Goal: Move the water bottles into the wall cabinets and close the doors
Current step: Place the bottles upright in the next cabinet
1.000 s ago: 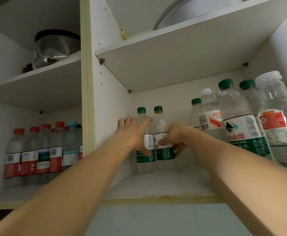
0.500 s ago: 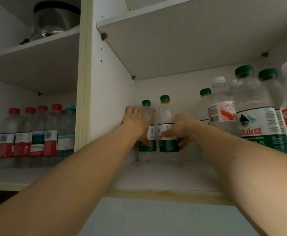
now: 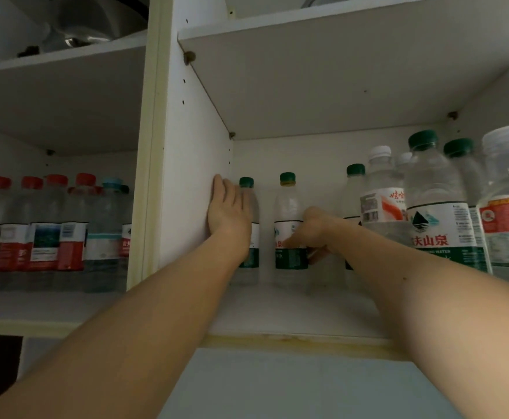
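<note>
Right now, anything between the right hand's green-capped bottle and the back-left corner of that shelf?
Yes. Another green-capped bottle already stands in that corner against the side panel, with the left hand flat in front of it. The right hand grips the second bottle beside it; a small gap shows between the two bottles.

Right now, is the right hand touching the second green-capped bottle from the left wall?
Touching. The head view shows the right hand with thumb and fingers curled round the bottle at its label.

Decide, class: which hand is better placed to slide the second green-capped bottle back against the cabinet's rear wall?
Probably the right hand: its grip is already curled round that bottle. The left hand lies flat, fingers straight, by the neighbouring bottle near the side panel.
</note>
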The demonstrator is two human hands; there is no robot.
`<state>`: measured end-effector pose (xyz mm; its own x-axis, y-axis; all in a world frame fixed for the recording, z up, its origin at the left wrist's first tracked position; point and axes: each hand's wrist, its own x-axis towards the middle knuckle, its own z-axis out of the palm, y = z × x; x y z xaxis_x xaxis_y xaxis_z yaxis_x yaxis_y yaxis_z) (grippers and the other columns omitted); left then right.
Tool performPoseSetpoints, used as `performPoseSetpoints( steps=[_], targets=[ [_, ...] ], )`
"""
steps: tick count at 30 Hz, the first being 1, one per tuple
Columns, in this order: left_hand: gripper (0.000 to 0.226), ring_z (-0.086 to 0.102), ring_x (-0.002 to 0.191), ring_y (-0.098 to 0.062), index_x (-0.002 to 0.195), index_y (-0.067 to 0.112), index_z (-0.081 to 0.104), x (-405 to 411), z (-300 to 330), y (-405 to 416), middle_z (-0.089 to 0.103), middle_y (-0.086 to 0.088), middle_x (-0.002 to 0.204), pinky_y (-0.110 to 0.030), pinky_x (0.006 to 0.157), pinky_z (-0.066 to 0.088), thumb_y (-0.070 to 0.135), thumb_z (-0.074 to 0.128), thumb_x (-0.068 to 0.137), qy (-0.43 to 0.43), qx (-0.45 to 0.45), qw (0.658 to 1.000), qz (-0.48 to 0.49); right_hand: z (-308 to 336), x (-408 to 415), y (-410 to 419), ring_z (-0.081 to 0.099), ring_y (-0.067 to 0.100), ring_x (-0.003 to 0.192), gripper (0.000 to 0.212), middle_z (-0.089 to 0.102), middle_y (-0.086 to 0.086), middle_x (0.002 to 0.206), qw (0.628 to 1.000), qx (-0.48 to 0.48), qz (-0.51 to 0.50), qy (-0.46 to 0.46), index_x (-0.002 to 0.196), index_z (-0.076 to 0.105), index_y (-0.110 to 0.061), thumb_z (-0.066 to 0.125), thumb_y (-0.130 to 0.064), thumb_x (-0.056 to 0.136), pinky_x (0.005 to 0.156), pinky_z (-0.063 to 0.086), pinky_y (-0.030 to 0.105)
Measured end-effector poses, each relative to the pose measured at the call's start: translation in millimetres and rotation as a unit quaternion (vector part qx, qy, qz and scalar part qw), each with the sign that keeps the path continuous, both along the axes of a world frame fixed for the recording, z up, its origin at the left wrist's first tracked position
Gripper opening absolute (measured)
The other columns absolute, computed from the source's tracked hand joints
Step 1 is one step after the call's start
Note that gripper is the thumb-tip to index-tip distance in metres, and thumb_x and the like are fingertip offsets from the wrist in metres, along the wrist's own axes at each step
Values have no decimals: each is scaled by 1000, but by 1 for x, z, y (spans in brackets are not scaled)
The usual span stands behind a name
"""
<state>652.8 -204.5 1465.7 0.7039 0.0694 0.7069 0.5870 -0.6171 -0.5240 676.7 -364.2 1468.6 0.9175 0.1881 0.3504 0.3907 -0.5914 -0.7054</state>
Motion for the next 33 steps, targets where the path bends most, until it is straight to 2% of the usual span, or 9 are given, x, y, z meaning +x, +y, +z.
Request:
performPoseSetpoints(
  steps=[3,6,10,14,19,23,27,30,33],
  targets=[
    [121,-9,151,-47,158,4,-13,6,-4,3,-7,-20,167,-69,114,-15,78,49,85,19,21,999,41,2,-3,4,65,31,93,29,62,13,96,1000,-22,-18,-5,90,52,-11,79,-16,86,80,61,48],
    [116,-15,150,-48,156,5,-18,12,-5,5,-14,-18,167,-70,111,-18,76,45,89,26,36,997,65,6,-4,10,69,35,98,33,65,19,109,997,-63,-38,-4,105,55,-6,79,-17,86,81,62,50],
    [119,-18,150,-46,155,7,-22,17,-4,6,-18,-14,167,-71,109,-20,81,41,87,23,32,997,64,10,2,14,70,36,97,27,67,20,110,998,-52,-32,7,98,57,-6,79,-13,86,79,62,50],
    [122,-19,151,-43,154,7,-24,20,-3,6,-20,-12,166,-71,108,-21,85,40,85,10,26,998,53,4,10,19,71,35,97,39,69,20,112,999,-30,-14,-3,115,61,-2,81,-17,85,82,62,51],
    [126,-15,152,-44,155,6,-22,15,-8,2,-17,-14,167,-70,109,-20,79,53,84,7,0,999,36,-4,16,23,69,32,95,42,67,17,112,998,-33,-21,-41,113,58,-7,82,-24,84,76,63,48],
    [121,5,153,-41,158,4,-9,3,-5,1,5,-17,168,-62,120,-10,69,61,85,-8,-19,999,-34,-8,18,27,66,30,102,52,64,14,114,996,-48,-33,-71,119,53,-8,83,-29,83,84,61,45],
    [109,31,145,-36,158,5,14,-11,-1,0,39,-16,155,-53,124,4,58,71,82,-13,-12,995,-96,-6,18,30,63,31,103,60,59,13,113,997,-34,-35,-53,123,45,-9,84,-28,82,78,62,45],
    [81,43,136,-33,150,8,34,-22,-1,-1,54,-13,142,-48,123,12,47,70,88,-6,-29,991,-131,-5,17,28,64,31,102,62,59,13,113,995,-82,-36,-45,119,42,-11,86,-26,79,80,62,47],
    [48,53,122,-29,131,10,53,-37,-7,0,63,-11,125,-40,111,30,24,71,88,-4,-56,981,-186,-4,10,20,63,29,97,68,55,12,114,976,-202,-47,-64,130,39,-12,83,-30,82,72,64,42]
  ],
)
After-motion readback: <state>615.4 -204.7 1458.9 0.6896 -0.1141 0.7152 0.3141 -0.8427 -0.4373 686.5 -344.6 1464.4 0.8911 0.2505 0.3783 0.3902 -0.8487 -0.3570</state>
